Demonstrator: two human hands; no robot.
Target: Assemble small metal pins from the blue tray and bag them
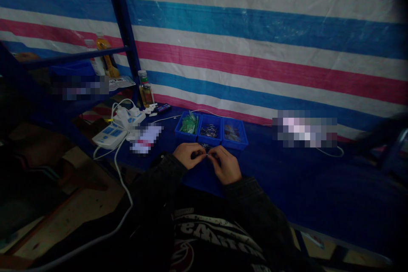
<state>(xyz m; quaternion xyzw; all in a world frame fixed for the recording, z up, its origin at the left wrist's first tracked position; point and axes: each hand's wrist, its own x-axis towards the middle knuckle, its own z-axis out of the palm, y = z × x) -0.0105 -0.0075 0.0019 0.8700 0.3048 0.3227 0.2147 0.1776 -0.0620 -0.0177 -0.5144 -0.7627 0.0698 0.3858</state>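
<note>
My left hand (189, 155) and my right hand (225, 164) meet low over the blue table surface (287, 178). Their fingertips pinch a small metal part (207, 156) between them, mostly hidden by my fingers, so its exact form is hard to tell. Just beyond my hands stand several blue plastic bins. The left bin (188, 126) holds green packets, the middle bin (208, 131) holds small metal parts, and the right bin (234, 134) holds dark items I cannot make out.
Two white power strips (110, 136) with white cables lie at the table's left, near a glass bottle (145, 89). A blue metal rack frame (123, 21) stands at the left against a striped tarpaulin (255, 29). A blurred object (304, 128) sits at the right.
</note>
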